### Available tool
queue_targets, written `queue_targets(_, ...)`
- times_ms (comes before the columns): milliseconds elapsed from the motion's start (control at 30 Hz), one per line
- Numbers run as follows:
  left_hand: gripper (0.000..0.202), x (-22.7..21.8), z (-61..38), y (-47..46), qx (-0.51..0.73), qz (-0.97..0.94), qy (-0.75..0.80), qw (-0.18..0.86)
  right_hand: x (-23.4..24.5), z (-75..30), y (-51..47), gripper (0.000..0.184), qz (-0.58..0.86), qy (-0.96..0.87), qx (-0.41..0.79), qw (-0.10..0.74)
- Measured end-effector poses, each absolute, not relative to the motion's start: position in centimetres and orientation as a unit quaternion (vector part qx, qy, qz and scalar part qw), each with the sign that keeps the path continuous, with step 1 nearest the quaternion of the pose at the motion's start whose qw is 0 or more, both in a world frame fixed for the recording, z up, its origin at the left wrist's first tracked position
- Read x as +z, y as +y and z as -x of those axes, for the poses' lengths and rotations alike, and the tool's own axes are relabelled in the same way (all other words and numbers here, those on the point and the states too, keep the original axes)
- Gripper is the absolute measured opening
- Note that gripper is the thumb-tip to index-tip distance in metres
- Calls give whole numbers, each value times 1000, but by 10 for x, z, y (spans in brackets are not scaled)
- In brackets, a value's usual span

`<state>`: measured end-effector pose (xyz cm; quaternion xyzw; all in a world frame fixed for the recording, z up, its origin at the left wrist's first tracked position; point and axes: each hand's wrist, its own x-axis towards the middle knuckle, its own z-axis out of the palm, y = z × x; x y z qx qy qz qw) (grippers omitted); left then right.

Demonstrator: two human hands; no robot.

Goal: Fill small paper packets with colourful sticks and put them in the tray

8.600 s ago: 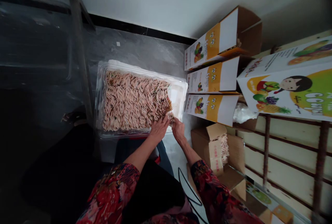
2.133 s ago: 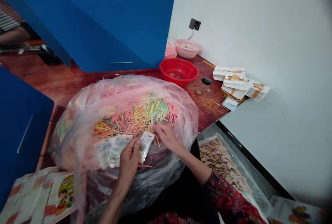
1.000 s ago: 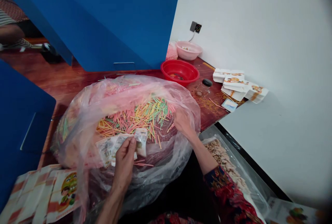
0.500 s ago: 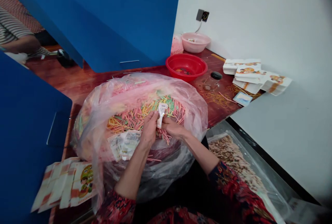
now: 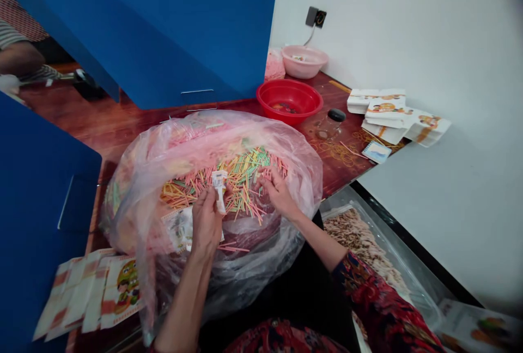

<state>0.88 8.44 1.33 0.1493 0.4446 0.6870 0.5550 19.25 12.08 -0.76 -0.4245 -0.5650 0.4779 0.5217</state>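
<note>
My left hand is closed on a small printed paper packet, holding it upright over the left part of a pile of thin coloured sticks. Across the pile, my right hand reaches in with thumb and forefinger apart, their tips at the green and pink sticks. The sticks lie inside a large, clear pinkish plastic bag with its mouth spread wide. Beneath my left hand, flat printed packets rest at the bag's near side, partly covered by the hand.
Stacks of printed packets lie at the lower left and at the right by the wall. A red basin, a pink basin, a jar and rubber bands stand behind. Blue panels flank the bag. Another person's arm shows left.
My hands have parted. The left has moved left with the packet, while the right has let go of it and moved to the sticks on the right. The view has shifted slightly.
</note>
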Motion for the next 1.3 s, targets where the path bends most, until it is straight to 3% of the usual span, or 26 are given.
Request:
queue_targets(233, 41, 0, -13, 63, 662, -218, 473, 540, -33, -195, 106, 19, 434, -603, 458, 488)
queue_targets(433, 37, -15, -9, 51, 576, -348, 559, 485, -19, -192, 117, 42, 443, -434, 564, 546)
queue_targets(567, 34, -13, -12, 47, 522, -416, 576, 472, -8, -190, 124, 23, 415, -288, 662, 553)
queue_targets(667, 36, -12, -15, 46, 496, -428, 583, 481, 3, -185, 123, 20, 394, -226, 694, 559)
queue_targets(900, 41, -16, -18, 41, 482, -408, 584, 510, 31, -167, 113, 18, 353, -273, 659, 606)
queue_targets(1300, 37, -14, -23, 37, 522, -358, 551, 544, 36, -156, 103, 15, 391, -312, 591, 632)
